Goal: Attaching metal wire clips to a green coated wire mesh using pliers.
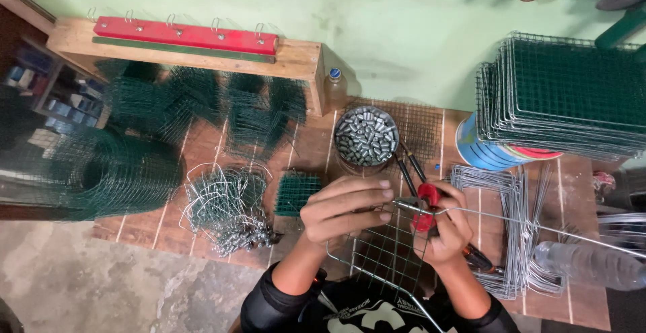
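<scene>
Green wire mesh [383,252], a loose panel, lies nearest, tilted up from the lap toward both hands. Left hand [346,206] is curled over the panel's upper edge, fingers folded and clamped on the wire. Right hand [449,228] is closed around red-handled pliers [426,205], whose nose meets the wire just beside the left fingertips. A long bare wire [538,228] runs from that point off to the right.

Surface: a worn board floor [316,148] of reddish planks with pale seams, meeting bare grey concrete [94,286] at lower left.

Right of the hands, a heap of bent silver wire frames [498,185] lies flat, with a clear plastic bottle [592,262] on its side near the edge. Left of the hands stand a small green mesh block [296,191] and a tangle of wire loops with clips [225,208]. Further left, a large roll of green mesh [111,171], blurred.

Just beyond the hands, a round tin [367,138] is full of small silver metal sleeves. At far right, a tall stack of green mesh panels [565,94] rests on a round blue tub [481,148].

Rearmost, a wooden rack [296,60] carries a red bar with hooks [185,33], folded mesh pieces beneath it. A small bottle [334,87] stands beside it against the pale green wall [404,30].
</scene>
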